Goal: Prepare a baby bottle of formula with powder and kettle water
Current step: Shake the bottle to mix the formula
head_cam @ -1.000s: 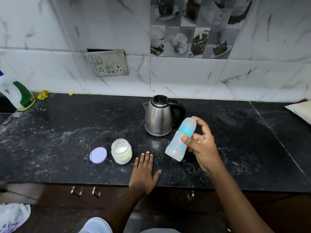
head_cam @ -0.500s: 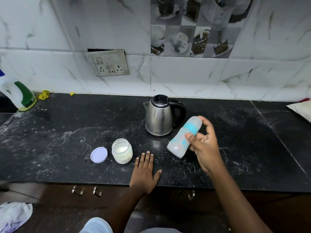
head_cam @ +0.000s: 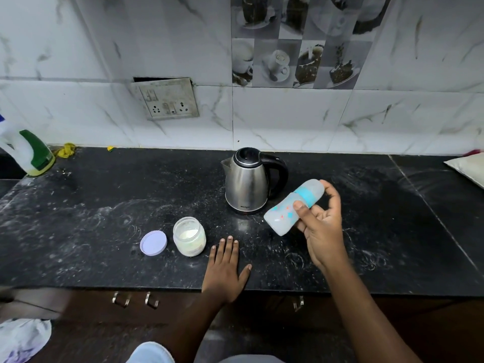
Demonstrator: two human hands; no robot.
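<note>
Holding the baby bottle [head_cam: 290,205] clear of the desk [head_cam: 104,205], the person's right hand [head_cam: 322,231] pins it between the thumb on the near side, just below the blue collar, and the fingers [head_cam: 332,192] curled round the far side and over the capped top. The bottle's long axis runs on a slant: the base points down and to the left, toward the foot of the kettle [head_cam: 248,182], and the capped end points up and to the right, away from the person. It lies just right of the kettle without touching it. The left hand [head_cam: 226,271] rests flat on the desk near the front edge with its fingers straight and close together. It holds nothing and is the nearer hand to the open powder jar [head_cam: 189,239] and its lilac lid [head_cam: 153,243]. With the cap on and the bottle tilted, this looks like the mixing stage, though how full it is cannot be told.
</note>
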